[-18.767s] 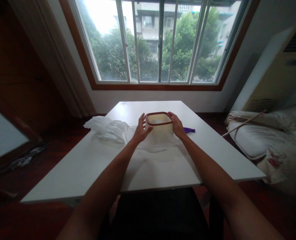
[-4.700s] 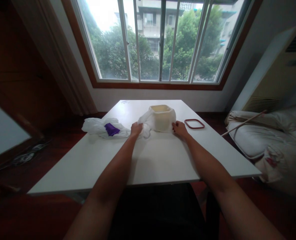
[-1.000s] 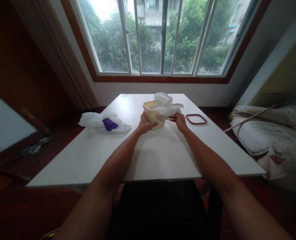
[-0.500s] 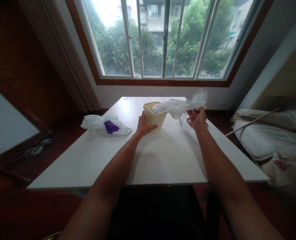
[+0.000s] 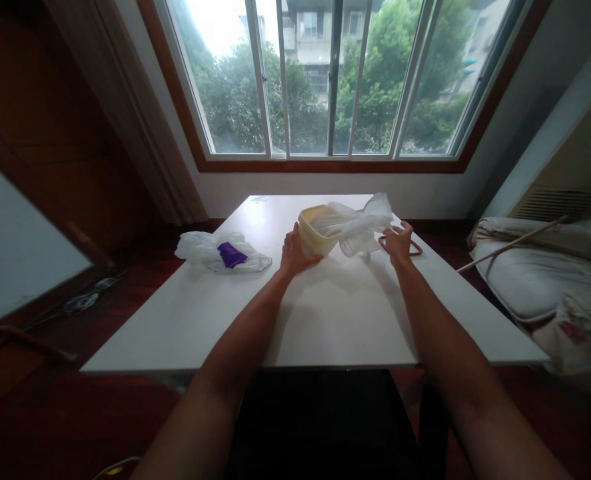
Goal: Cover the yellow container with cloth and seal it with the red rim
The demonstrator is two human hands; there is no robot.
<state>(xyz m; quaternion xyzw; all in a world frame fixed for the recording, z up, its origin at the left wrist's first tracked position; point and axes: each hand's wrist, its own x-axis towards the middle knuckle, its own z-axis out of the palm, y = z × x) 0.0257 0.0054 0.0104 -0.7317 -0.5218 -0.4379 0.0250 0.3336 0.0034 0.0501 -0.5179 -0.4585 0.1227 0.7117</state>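
A pale yellow container is tilted above the white table, its mouth facing up and to the right. My left hand grips it from the left side and below. White plastic trails out of the container's mouth to the right. Beside the plastic's right end is my right hand, fingers bent and partly apart, apparently no longer on it. A reddish-brown looped object lies around and behind that hand. Another white plastic bag with a purple piece rests at the left.
The white table spans the middle, below a window. Beyond its right edge are wrapped bundles with a thin stick across them. Cables lie on the floor at the left.
The white plastic's right end has dropped and moved left, away from my right hand, which has lowered slightly. The container has tipped further to the right in my left hand. The view has shifted slightly.
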